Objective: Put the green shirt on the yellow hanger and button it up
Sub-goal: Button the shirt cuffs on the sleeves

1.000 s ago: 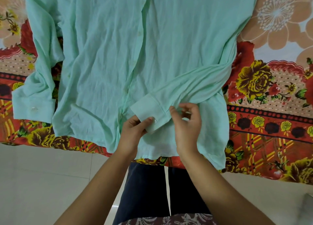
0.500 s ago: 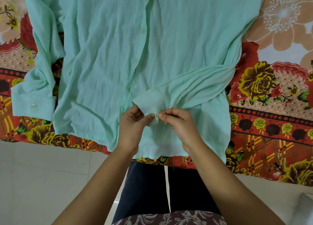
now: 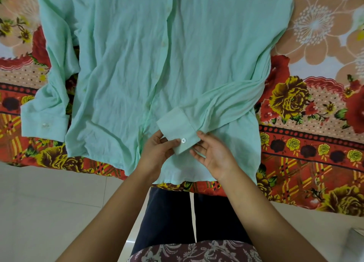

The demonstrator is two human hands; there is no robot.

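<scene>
The green shirt [image 3: 137, 64] lies spread on the bed [image 3: 315, 123], filling the upper centre. Its cuff [image 3: 177, 127] button [image 3: 183, 140] now looks fastened. The right hand [image 3: 214, 157] has let go, fingers [image 3: 205, 138] spread loose, while the left hand [image 3: 157, 153] pinches the cuff. No hanger shows.

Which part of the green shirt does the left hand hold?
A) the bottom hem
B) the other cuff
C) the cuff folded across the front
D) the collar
C: the left hand pinches the white-buttoned cuff lying across the green shirt; the right hand spreads its fingers beside it.
</scene>
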